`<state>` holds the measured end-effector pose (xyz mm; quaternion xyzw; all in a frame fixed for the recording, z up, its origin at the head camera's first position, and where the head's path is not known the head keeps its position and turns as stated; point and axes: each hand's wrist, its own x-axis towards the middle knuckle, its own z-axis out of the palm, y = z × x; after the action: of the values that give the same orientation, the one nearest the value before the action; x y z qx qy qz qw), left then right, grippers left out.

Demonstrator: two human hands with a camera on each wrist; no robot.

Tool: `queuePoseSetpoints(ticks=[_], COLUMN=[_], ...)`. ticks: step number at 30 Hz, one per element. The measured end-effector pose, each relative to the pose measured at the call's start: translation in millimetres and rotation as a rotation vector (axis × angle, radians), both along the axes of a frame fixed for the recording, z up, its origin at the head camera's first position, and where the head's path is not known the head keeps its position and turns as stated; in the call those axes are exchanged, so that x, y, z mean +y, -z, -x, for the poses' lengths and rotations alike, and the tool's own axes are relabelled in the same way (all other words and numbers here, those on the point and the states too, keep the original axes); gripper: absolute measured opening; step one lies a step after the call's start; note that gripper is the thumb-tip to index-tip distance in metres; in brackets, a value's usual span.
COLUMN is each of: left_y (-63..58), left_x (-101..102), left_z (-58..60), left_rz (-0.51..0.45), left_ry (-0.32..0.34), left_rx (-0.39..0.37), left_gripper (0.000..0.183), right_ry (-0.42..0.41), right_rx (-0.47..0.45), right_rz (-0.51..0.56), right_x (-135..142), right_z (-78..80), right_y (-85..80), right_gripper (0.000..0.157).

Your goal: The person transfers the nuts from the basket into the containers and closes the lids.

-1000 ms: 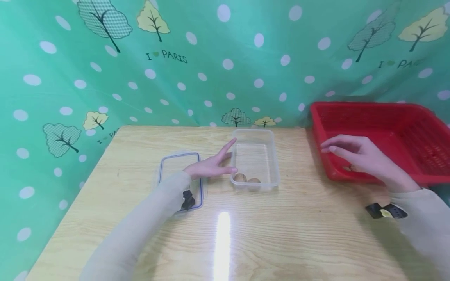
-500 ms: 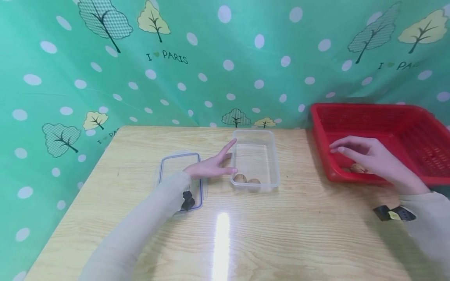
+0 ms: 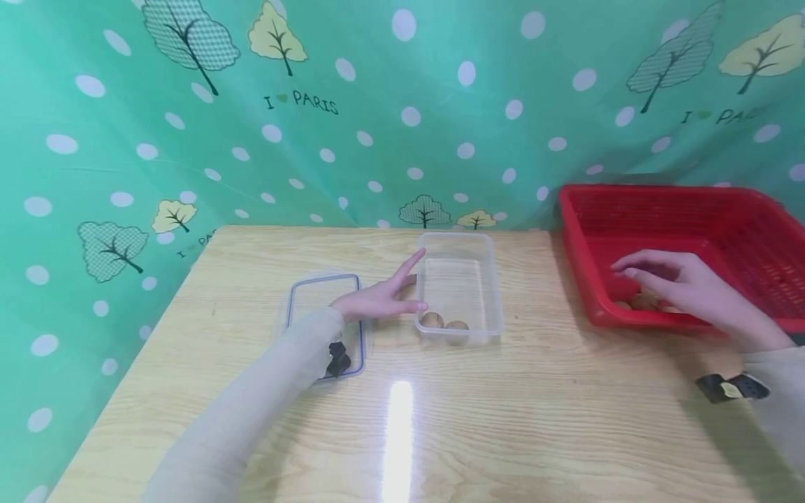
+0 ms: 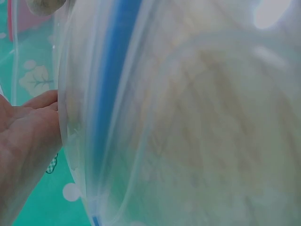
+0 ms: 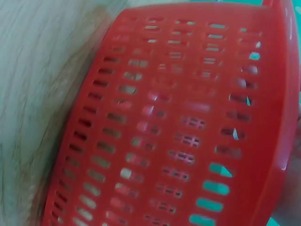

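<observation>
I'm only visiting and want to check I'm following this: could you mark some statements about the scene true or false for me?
1. The left hand is at the clear container. True.
2. The right hand is at the red basket. True.
3. The clear container is full to the brim. False: two round brown nuts show near one end.
4. The blue-rimmed lid lies on the table. True.
5. The lid covers the clear container. False: it lies beside it, partly under the left forearm.
</observation>
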<state>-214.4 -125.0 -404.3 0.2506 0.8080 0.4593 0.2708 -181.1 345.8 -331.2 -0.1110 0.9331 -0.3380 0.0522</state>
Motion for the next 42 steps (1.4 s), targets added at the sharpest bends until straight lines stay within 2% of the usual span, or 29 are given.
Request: queuePoseSetpoints(ticks=[8,16,28,36,42], left_y=[-1.4,0.3,-0.2,-0.2,1.3], left_x=[0,-3,-2,-2,-2], left_z=[-2.0,-3.1,-0.6,1.1,2.3], left_rz=[-0.004,-0.009,-0.013,-0.014,-0.033], left_ry=[0.002,0.006,0.009,0.009,0.009], left_rx=[-0.003,-0.009,0.005,-0.008,-0.029], left_gripper=[0.099,0.098,0.097,0.096,0.095], right_ry=[0.005,0.0,-0.024,-0.024,-0.013], right_rx=[0.054,0.03,0.029,-0.04,-0.15], right_rz=[-0.017,-0.072,-0.16,-0.24,-0.282], right_x=[14,30,53,67,78], right_z=[5.9,11.5,24.0,28.7,29.9], right_y=[7.3,11.0,12.8,14.9,13.0], right_gripper=[0.033,0.043,0.038,0.044,0.065])
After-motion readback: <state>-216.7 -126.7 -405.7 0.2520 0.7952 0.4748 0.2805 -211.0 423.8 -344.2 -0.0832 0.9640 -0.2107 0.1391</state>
